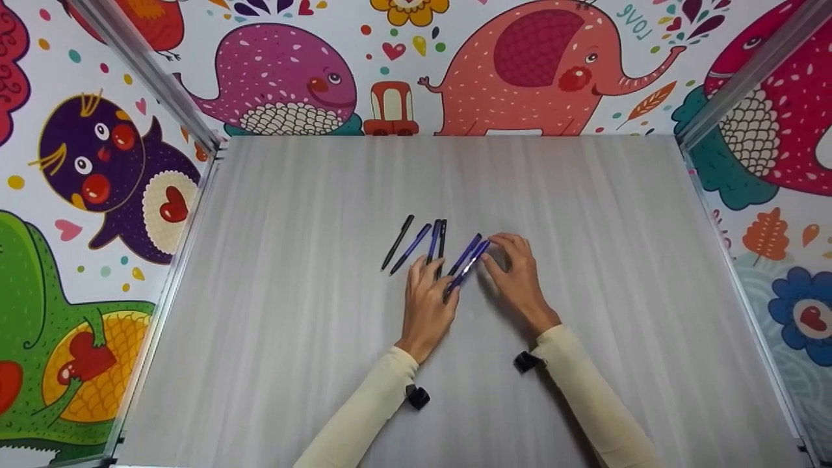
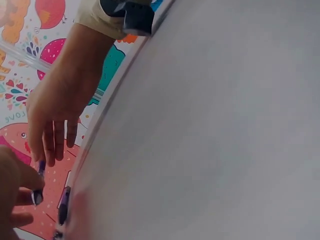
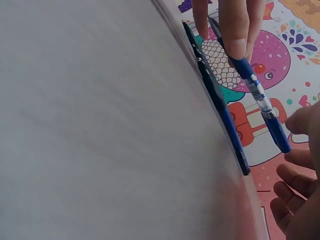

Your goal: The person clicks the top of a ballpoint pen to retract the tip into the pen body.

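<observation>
My left hand (image 1: 430, 305) pinches a blue pen (image 3: 257, 95) near its tip end, thumb and fingertips around the barrel. The pen has a clear middle section and slants up toward my right hand (image 1: 520, 279). The right index finger is at the pen's far end, with the thumb a little apart; in the right wrist view the end lies between them without a clear grip. Just left of the held pen, another blue pen (image 1: 465, 252) lies on the table. Farther left lie a black pen (image 1: 398, 243), a blue pen (image 1: 411, 249) and two more, partly hidden by the left fingers.
The pens lie on a pale wood-grain table (image 1: 292, 325). Metal frame rails (image 1: 169, 292) edge it, and printed cartoon panels (image 1: 520, 65) stand along its back and sides. Each wrist carries a small black camera (image 1: 417, 396).
</observation>
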`<state>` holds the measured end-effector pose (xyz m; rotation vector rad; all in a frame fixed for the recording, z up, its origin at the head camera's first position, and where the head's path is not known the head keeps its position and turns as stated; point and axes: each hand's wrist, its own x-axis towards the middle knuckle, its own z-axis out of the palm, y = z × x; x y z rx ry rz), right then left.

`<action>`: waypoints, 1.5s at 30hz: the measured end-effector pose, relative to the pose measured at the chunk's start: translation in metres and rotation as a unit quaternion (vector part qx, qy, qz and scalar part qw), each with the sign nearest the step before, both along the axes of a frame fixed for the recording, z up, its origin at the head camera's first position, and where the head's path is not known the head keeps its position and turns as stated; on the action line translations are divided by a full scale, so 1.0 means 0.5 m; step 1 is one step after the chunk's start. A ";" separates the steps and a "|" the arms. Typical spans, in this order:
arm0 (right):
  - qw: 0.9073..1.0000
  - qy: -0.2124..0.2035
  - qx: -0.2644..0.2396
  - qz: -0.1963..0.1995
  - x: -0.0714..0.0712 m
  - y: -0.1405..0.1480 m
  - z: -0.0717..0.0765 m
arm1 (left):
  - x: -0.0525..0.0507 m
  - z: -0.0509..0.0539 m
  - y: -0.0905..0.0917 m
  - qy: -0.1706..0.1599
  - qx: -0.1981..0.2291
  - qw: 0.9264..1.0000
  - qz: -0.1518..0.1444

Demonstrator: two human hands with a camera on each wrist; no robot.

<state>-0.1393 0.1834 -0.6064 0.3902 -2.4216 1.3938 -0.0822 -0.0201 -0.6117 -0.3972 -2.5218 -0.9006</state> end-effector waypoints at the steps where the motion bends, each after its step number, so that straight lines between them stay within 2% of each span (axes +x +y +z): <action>1: 1.000 0.003 -0.005 -0.002 0.002 0.002 0.004 | -0.003 0.003 0.001 0.001 0.000 1.000 -0.001; 6: 1.000 0.020 -0.019 -0.003 0.008 0.011 0.019 | -0.016 0.015 0.012 0.006 0.021 1.000 -0.011; 11: 0.998 0.050 -0.026 0.009 0.013 0.025 0.040 | -0.024 0.030 0.029 -0.022 0.066 0.997 -0.035; 14: 0.997 0.071 -0.015 0.018 0.016 0.032 0.056 | -0.027 0.033 0.038 -0.040 0.091 0.994 -0.052; 18: 0.995 0.091 0.011 0.031 0.017 0.036 0.072 | -0.031 0.033 0.043 -0.058 0.120 0.989 -0.059; 22: 0.994 0.100 0.011 0.038 0.018 0.035 0.086 | -0.036 0.029 0.046 -0.072 0.146 0.984 -0.070; 23: 0.994 0.099 0.007 0.041 0.019 0.035 0.090 | -0.041 0.017 0.048 -0.073 0.149 0.983 -0.074; 27: 0.995 0.078 -0.016 0.064 0.025 0.031 0.107 | -0.043 0.020 0.047 -0.126 0.183 0.972 -0.081; 28: 0.995 0.070 -0.024 0.072 0.026 0.030 0.112 | -0.043 0.024 0.047 -0.142 0.192 0.968 -0.078; 30: 0.994 0.054 -0.040 0.086 0.028 0.028 0.120 | -0.036 0.053 0.044 -0.177 0.212 0.959 -0.069; 32: 0.993 0.039 -0.055 0.097 0.029 0.026 0.127 | -0.037 0.061 0.043 -0.180 0.215 0.958 -0.059; 35: 0.991 0.016 -0.070 0.111 0.031 0.024 0.134 | -0.040 0.068 0.043 -0.163 0.212 0.962 -0.048; 37: 0.990 0.003 -0.078 0.118 0.033 0.023 0.139 | -0.042 0.070 0.042 -0.157 0.217 0.962 -0.047; 39: 0.988 -0.008 -0.088 0.124 0.034 0.023 0.144 | -0.044 0.073 0.041 -0.166 0.234 0.956 -0.054; 41: 0.987 -0.016 -0.099 0.128 0.035 0.023 0.148 | -0.045 0.076 0.040 -0.187 0.259 0.945 -0.064; 45: 0.982 -0.023 -0.123 0.139 0.035 0.021 0.156 | -0.048 0.083 0.037 -0.243 0.323 0.910 -0.090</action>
